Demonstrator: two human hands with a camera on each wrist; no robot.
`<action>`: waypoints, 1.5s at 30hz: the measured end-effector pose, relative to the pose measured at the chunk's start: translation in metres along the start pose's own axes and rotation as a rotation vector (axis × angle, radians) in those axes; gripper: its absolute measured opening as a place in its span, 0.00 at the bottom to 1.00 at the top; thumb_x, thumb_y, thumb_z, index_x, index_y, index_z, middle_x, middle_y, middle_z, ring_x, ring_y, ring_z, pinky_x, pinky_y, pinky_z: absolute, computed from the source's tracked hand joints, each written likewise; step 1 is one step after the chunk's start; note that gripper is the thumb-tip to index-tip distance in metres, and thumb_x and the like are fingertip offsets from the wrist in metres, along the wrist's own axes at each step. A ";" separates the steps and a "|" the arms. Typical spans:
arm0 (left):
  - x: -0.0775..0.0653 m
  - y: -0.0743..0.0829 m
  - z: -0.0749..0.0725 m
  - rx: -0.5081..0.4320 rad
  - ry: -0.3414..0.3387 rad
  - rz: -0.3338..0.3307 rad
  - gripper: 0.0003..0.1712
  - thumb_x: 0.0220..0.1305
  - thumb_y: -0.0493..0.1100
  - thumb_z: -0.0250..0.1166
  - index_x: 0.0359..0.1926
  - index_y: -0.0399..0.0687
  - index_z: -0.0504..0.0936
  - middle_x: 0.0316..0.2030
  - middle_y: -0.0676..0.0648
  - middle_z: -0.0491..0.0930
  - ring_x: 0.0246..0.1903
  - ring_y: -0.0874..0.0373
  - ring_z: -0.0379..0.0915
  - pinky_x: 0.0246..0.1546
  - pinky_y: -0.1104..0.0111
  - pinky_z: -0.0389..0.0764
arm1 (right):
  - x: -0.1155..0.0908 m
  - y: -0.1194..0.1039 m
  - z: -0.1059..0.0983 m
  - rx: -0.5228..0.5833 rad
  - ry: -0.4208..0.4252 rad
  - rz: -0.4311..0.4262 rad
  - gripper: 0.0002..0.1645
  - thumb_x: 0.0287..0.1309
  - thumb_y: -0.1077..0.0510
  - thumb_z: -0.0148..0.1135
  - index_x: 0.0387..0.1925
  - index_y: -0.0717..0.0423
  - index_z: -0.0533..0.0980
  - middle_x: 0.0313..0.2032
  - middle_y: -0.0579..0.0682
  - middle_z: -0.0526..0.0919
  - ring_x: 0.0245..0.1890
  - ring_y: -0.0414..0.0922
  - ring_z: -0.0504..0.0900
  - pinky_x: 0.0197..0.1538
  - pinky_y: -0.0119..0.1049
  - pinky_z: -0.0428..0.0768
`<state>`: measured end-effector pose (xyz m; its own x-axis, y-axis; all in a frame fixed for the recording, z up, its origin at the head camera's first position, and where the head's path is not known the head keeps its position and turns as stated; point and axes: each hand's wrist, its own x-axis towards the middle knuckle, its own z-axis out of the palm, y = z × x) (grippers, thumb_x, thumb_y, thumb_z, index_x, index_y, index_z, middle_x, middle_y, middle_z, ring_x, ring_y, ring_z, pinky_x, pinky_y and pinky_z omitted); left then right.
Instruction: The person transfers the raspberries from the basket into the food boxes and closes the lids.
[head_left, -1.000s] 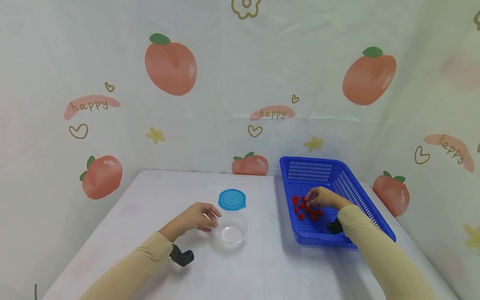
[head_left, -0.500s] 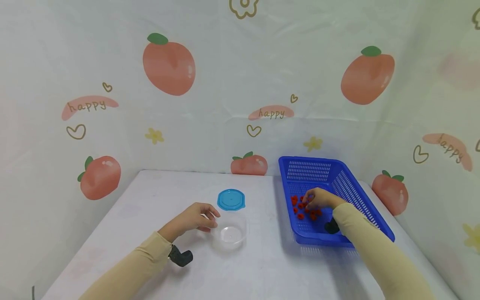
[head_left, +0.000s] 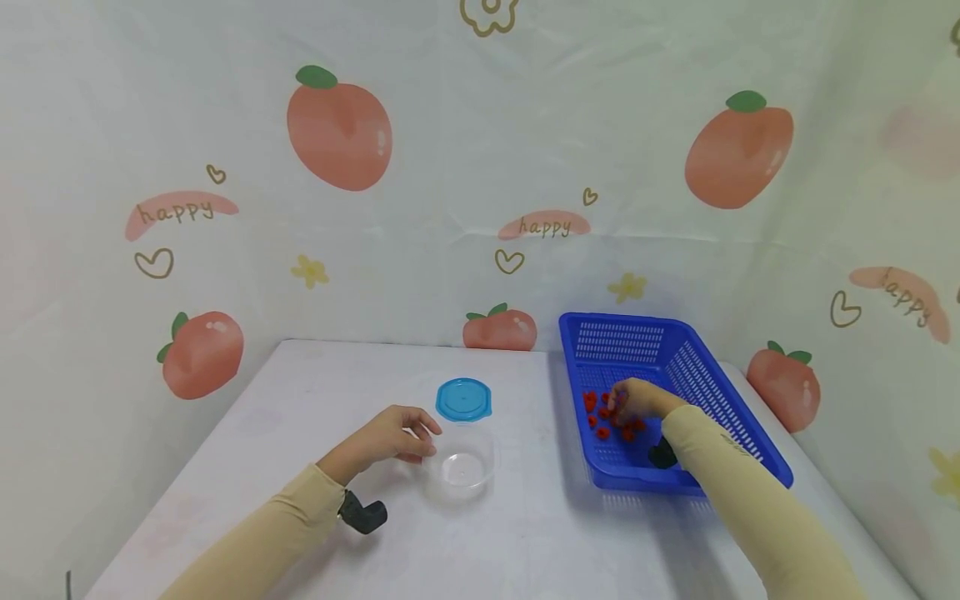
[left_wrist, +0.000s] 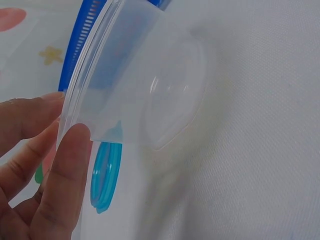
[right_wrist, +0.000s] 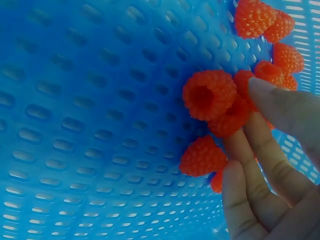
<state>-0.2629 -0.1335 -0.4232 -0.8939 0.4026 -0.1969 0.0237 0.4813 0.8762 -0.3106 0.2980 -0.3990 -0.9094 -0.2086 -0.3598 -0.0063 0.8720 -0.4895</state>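
My left hand holds the rim of a clear plastic tub standing on the table. In the left wrist view, thumb and fingertips pinch the tub wall from either side. On the right, my right hand reaches down into a blue plastic basket among several raspberries. The right wrist view shows its thumb on a raspberry, with fingers curled in from below. Another raspberry, hollow end facing the camera, lies right beside the fingertips.
A blue lid lies flat behind the tub. The basket's tall slotted side rises beyond my right hand. White cloth covers the table, and a fruit-printed curtain hangs close behind it. A black wrist camera sits under my left wrist.
My right hand has dipped slightly lower among the raspberries, its fingers closing in. My left hand and the tub have stayed in place.
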 end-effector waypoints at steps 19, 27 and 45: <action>-0.003 0.000 0.000 -0.009 -0.021 0.027 0.18 0.56 0.35 0.69 0.48 0.34 0.78 0.34 0.45 0.77 0.29 0.58 0.78 0.37 0.64 0.86 | 0.000 0.000 0.001 -0.079 0.016 -0.014 0.09 0.50 0.72 0.66 0.31 0.60 0.75 0.31 0.51 0.77 0.32 0.46 0.74 0.36 0.34 0.75; -0.002 0.002 0.000 0.002 -0.003 0.002 0.18 0.55 0.34 0.70 0.47 0.34 0.79 0.32 0.46 0.77 0.29 0.58 0.77 0.35 0.65 0.86 | -0.002 -0.001 0.001 -0.036 -0.007 -0.029 0.09 0.50 0.71 0.67 0.31 0.60 0.75 0.30 0.50 0.78 0.31 0.44 0.75 0.37 0.34 0.76; -0.003 0.001 0.000 -0.010 -0.012 0.002 0.18 0.55 0.34 0.70 0.48 0.34 0.79 0.32 0.46 0.77 0.29 0.58 0.78 0.36 0.65 0.86 | 0.003 0.005 -0.001 -0.011 -0.047 -0.098 0.09 0.50 0.67 0.69 0.28 0.56 0.75 0.28 0.49 0.76 0.30 0.44 0.73 0.35 0.32 0.73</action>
<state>-0.2605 -0.1343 -0.4215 -0.8887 0.4125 -0.2003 0.0209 0.4727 0.8810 -0.3140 0.3019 -0.4018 -0.8837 -0.3136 -0.3475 -0.0992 0.8511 -0.5156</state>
